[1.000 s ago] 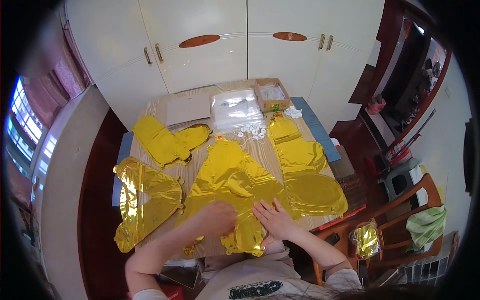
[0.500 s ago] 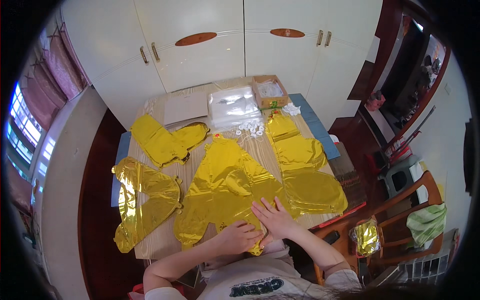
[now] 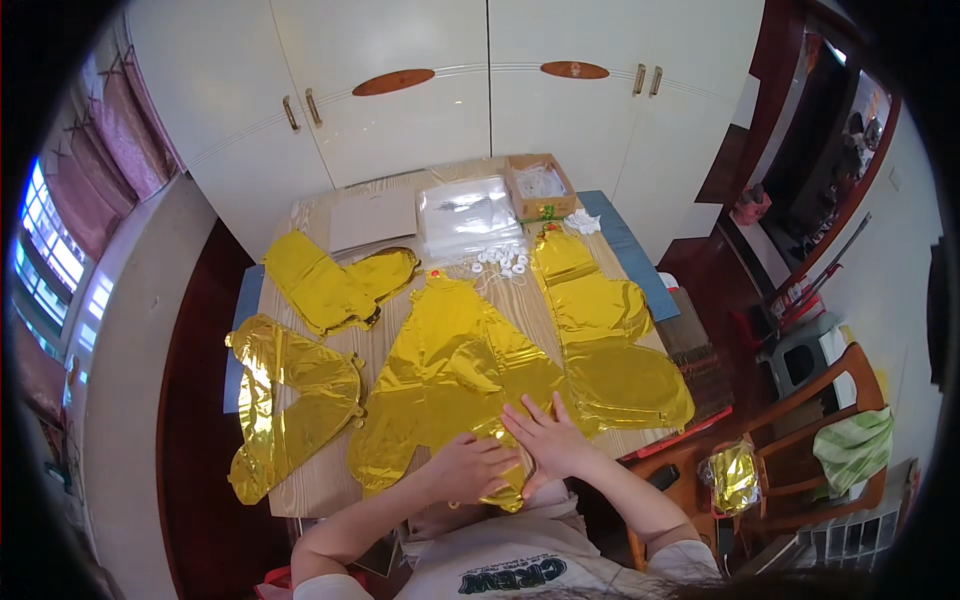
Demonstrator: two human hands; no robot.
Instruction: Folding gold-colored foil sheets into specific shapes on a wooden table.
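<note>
In the head view, the only one, find the gold foil shape (image 3: 440, 340) spread across the middle of the table (image 3: 515, 308), with its lower end close to the shirt (image 3: 475, 560). Note the right hand (image 3: 552, 447) laid palm down on the lower right of the foil, with fingers fanned and seemingly gripping nothing. Note the left hand (image 3: 472, 469) just beside, palm down, with fingers close together across the bottom lobe; impossible to tell whether pinching film or merely resting.

To do this well, anchor with the broad right palm and press gently, the thin film being probably prone to creasing. Work outward with the left from the anchored spot, easing wrinkles toward the rim rather than dragging across them. Mind the bottom tip (image 3: 513, 504), likely to catch or bend. Avoid shifting the foil piece at right (image 3: 620, 370), close against the middle one.

As for writing: on the shirt, large dark letters with finer print nearby; on the cardboard box (image 3: 547, 210), green print along the front, too small to read. On the gold foil, no legible brand or label.
</note>
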